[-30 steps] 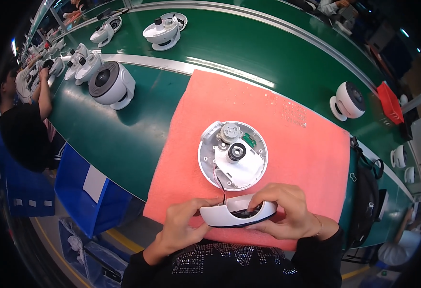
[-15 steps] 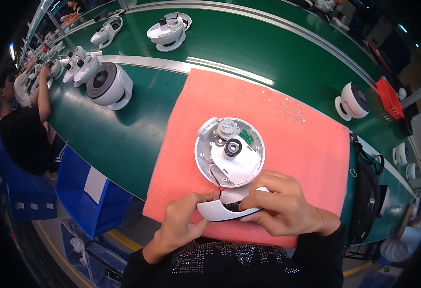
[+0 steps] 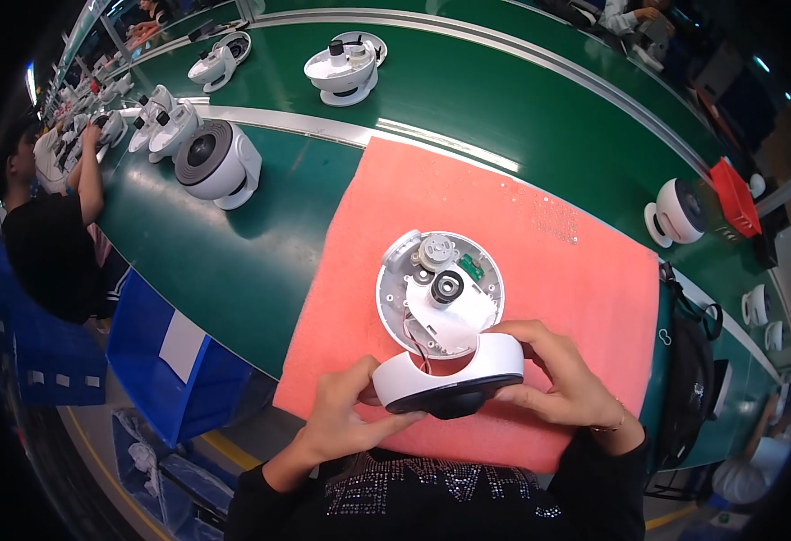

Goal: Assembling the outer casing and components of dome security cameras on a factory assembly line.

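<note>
Between my two hands is a white curved fan base (image 3: pixel 495 361), tilted so its black underside faces me. My left hand (image 3: pixel 346 410) grips its left end with thumb and fingers, and my right hand (image 3: pixel 553 374) grips the right end. Thin wires (image 3: pixel 411 335) run from it into an open round white fan housing (image 3: pixel 391 311), just beyond it on the pink foam mat (image 3: pixel 323 298). Inside the housing sit a round silver motor (image 3: pixel 437 252), a small green circuit board (image 3: pixel 472 266), a white cover plate (image 3: pixel 454 329) and a black cylinder (image 3: pixel 448 287).
Small screws (image 3: pixel 553 221) lie scattered on the mat's far part. A fan (image 3: pixel 220 162) stands at left, another (image 3: pixel 675 212) at right by a red bin (image 3: pixel 734 198). Part-built fans (image 3: pixel 341 72) sit on the green belt. A black bag (image 3: pixel 689 361) lies at right; a co-worker (image 3: pixel 48 225) works at far left.
The fan base has been turned over so its black underside shows, and my right-hand fingers have moved from inside it to its right end. The view has shifted slightly.
</note>
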Demonstrator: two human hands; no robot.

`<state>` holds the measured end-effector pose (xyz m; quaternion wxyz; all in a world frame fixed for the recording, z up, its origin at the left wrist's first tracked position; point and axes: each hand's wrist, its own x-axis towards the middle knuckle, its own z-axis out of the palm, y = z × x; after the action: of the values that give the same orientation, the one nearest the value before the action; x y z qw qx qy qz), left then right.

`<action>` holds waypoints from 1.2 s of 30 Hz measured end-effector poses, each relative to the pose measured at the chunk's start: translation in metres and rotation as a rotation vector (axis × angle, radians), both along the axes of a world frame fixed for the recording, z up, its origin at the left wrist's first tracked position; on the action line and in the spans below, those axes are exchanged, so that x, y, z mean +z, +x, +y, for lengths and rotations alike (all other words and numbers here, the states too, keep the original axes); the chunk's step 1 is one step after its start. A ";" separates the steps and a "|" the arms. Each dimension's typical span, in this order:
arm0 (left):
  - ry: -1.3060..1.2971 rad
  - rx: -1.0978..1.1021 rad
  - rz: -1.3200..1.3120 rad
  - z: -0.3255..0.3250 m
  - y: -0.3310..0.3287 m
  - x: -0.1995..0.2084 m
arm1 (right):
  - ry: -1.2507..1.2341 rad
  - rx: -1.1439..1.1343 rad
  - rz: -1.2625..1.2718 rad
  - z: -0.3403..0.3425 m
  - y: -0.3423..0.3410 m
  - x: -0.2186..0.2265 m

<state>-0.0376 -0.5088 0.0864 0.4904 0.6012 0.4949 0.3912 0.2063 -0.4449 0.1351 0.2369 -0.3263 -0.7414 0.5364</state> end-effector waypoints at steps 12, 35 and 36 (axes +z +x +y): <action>-0.052 -0.046 -0.070 0.003 -0.007 0.000 | -0.105 -0.054 0.169 -0.009 -0.003 -0.001; 0.134 -0.081 0.094 0.005 0.001 0.009 | 0.047 -0.093 0.191 -0.014 -0.005 -0.006; 0.134 -0.080 0.094 0.005 0.002 0.009 | 0.134 -0.124 0.115 -0.013 -0.007 -0.004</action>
<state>-0.0359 -0.5036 0.0957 0.4406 0.6697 0.4658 0.3748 0.1997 -0.4581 0.1310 0.3333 -0.3237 -0.7392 0.4876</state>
